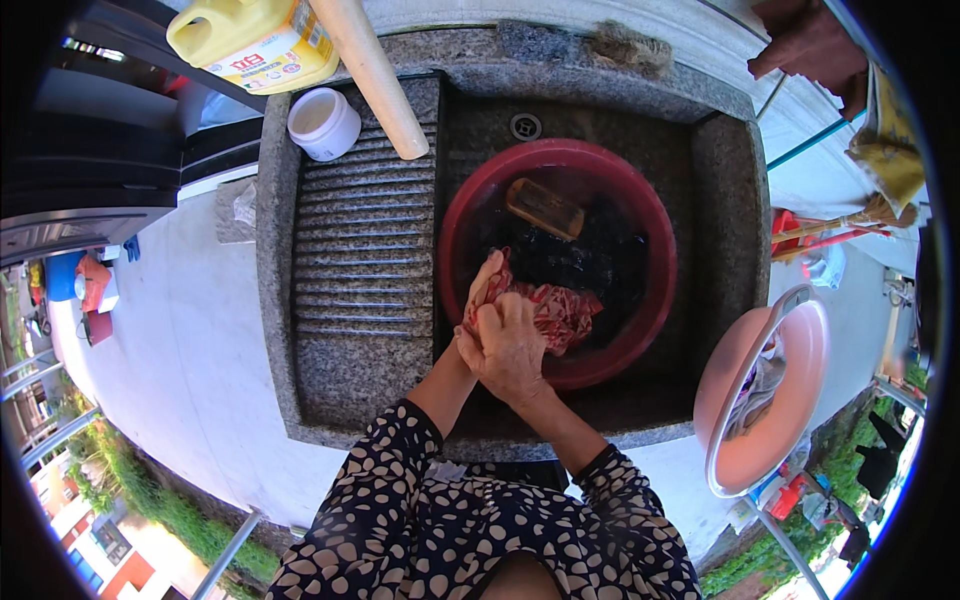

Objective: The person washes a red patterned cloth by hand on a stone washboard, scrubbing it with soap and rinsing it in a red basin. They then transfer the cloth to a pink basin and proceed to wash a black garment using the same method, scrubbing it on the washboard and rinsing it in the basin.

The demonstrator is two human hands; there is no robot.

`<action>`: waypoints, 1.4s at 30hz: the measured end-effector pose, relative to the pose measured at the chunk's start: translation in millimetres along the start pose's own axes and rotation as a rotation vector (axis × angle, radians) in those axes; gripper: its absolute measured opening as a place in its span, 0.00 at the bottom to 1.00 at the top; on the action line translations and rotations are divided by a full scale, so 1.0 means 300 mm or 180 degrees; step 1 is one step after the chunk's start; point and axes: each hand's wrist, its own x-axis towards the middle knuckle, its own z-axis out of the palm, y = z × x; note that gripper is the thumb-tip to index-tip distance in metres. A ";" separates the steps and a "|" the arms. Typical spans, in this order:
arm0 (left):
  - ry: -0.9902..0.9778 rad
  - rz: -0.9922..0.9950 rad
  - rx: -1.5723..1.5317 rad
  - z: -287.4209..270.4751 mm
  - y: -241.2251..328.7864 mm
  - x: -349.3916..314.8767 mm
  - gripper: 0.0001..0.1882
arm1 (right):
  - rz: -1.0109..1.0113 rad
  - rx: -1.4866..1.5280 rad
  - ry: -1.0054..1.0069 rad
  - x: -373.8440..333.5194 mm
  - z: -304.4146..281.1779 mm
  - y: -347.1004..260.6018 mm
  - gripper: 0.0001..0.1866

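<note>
"Where did you have the cloth (565, 318)?"

"Inside the red basin (560, 150), toward its near left edge. It was red, patterned and bunched into a loose heap."

"And your hands?"

"Both were on it. My right hand (508, 345) was on top, its fingers curled down over the folds and gripping them. My left hand (484, 279) was underneath, mostly covered, with fingers showing along the left side of the cloth. It had hold of the cloth too, but how tightly I couldn't tell."

"What else was in there?"

"Dark laundry (570, 260), spread from the middle toward the right edge. A brush (545, 210) lay aslant on it, nearer the far edge."

"Where did the basin stand?"

"In the deep part of the stone sink (275, 260), right beside the ribbed board (365, 240) on the left. The drain (525, 126) showed just beyond the basin's far edge."

"And around the board?"

"A white tub (324, 125) stood at its far left corner. A wooden stick (375, 80) reached over its far right corner, and a yellow jug (255, 45) was past the far edge."

"And on your right?"

"A pink basin (722, 395) with clothes (755, 395) in it, just beside the sink's near right corner."
</note>
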 end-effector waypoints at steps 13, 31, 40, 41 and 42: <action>0.0835 0.0472 0.0403 -0.088 -0.007 0.026 0.13 | -0.0167 0.0224 0.0365 0.000 0.028 0.000 0.14; 0.2505 0.1715 0.5375 0.110 0.048 -0.022 0.33 | 0.0329 -0.0484 -0.0461 0.024 -0.147 0.406 0.46; 0.2236 0.1616 0.3621 0.198 0.129 -0.079 0.19 | 0.0580 -0.0811 -0.2110 -0.066 0.026 0.402 0.59; 0.2215 0.1586 0.3206 0.210 0.135 -0.083 0.18 | 0.0613 -0.0848 -0.2218 -0.076 0.032 0.399 0.58; 0.2194 0.1569 0.3093 0.221 0.140 -0.086 0.18 | 0.0680 -0.0852 -0.2274 -0.085 0.034 0.396 0.56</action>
